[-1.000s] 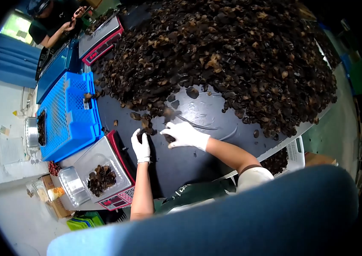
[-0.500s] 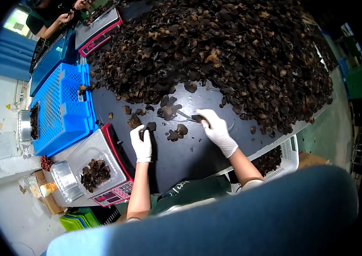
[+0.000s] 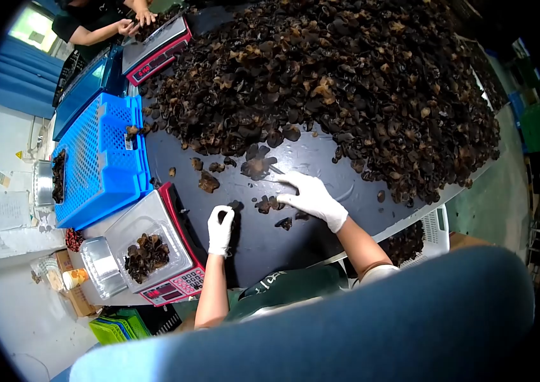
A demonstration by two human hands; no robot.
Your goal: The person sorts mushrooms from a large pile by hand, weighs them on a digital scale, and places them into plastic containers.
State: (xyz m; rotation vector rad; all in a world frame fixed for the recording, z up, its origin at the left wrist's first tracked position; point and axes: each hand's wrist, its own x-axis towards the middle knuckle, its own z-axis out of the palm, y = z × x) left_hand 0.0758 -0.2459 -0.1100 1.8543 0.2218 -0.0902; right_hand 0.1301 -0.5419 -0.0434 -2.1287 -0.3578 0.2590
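Observation:
My left hand, in a white glove, is closed in a pinch at the dark tabletop. A dark wood ear mushroom piece shows at its fingertips, partly hidden. My right hand, also gloved, has its fingers apart over the table, its thumb close to a small wood ear clump. Two loose wood ear pieces lie just below that hand. Beyond its fingertips rests a larger wood ear cluster. A brown piece lies above my left hand.
A large wood ear heap covers the far table. To the left, a red scale bears a clear tray with mushrooms. Beyond are a blue crate and a second scale; a co-worker's hands are beside it.
My right hand has opened and moved slightly toward me and left; the dark piece it held is gone from its fingers. Two pieces now lie below it. My left hand has moved nearer my body.

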